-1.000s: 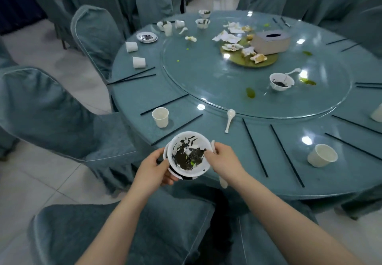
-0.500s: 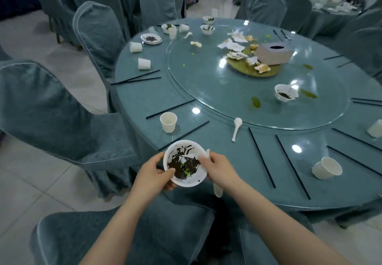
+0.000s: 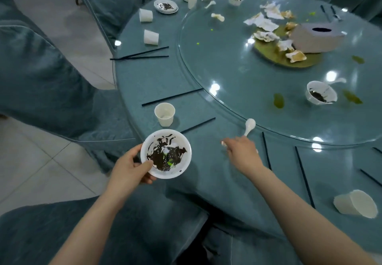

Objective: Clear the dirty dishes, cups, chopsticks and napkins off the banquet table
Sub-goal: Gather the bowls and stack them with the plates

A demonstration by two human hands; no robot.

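My left hand grips a white bowl smeared with dark sauce, thumb over its rim, held at the near edge of the round table. My right hand is over the table, fingers curled round a white spoon whose ends poke out on both sides. Its fingertips are at the handle of a second white spoon lying by the glass turntable. A paper cup stands just beyond the bowl. Black chopsticks lie around the rim.
On the turntable lie crumpled napkins, a tissue box, a green plate and a dirty bowl. More cups, a small plate and bowls sit at the far side. A tipped cup lies right. Covered chairs stand left.
My right hand has left the bowl and reached forward to the spoon by the turntable. The left hand alone now holds the bowl, moved slightly left. The view has tilted closer to the table.
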